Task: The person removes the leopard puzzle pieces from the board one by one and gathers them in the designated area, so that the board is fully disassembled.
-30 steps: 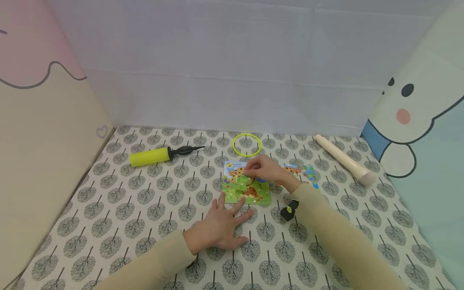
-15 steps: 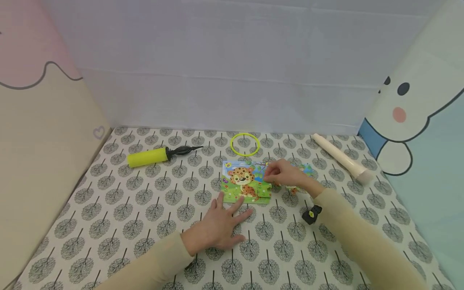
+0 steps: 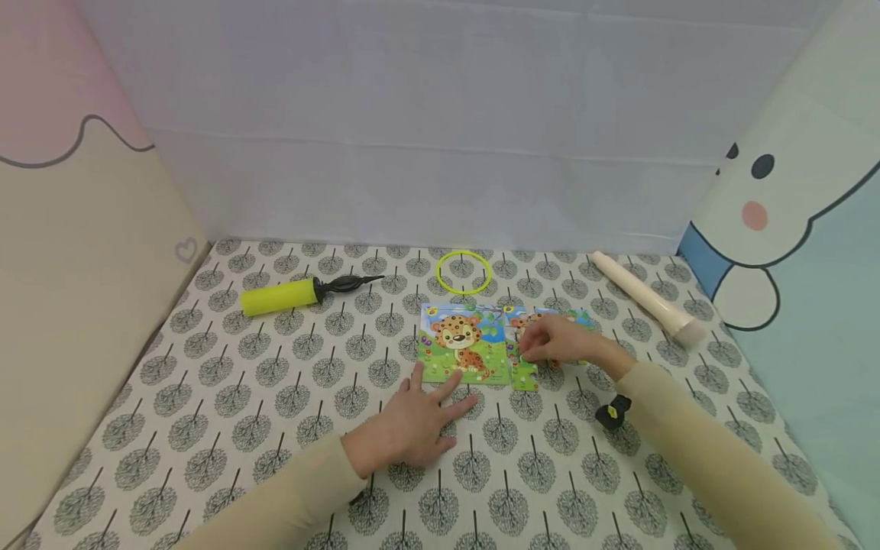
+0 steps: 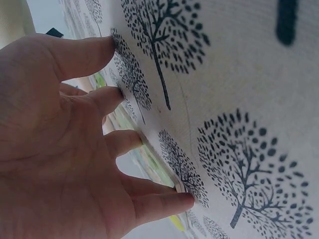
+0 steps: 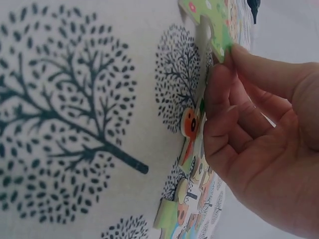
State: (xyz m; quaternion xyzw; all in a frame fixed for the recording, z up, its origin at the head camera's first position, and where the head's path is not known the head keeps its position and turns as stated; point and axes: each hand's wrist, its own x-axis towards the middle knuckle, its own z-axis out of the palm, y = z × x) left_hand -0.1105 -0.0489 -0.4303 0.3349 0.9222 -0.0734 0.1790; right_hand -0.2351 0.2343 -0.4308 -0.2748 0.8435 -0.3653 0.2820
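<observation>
A flat puzzle board [image 3: 495, 368] printed with a spotted cartoon leopard lies mid-table in the head view. My left hand [image 3: 415, 424] rests at its near edge, fingers spread; in the left wrist view the fingertips touch the board's edge and the cloth. To the right of the board, my right hand [image 3: 560, 340] pinches a green puzzle piece [image 5: 217, 37] between thumb and index finger, clearest in the right wrist view. In the head view that piece [image 3: 525, 376] lies low by the board's right edge. Other puzzle pieces [image 5: 188, 132] are around and under the right hand, partly hidden.
At the back left lies a yellow hand pump [image 3: 282, 296] with a black nozzle. A yellow ring [image 3: 464, 272] lies behind the board. A cream stick with a pale wide end [image 3: 642, 294] lies at the back right. Fabric walls [image 3: 412, 153] bound the table.
My right hand has moved right, from above the leopard board to beside it, carrying the green puzzle piece. The leopard picture is uncovered. My left hand has barely moved.
</observation>
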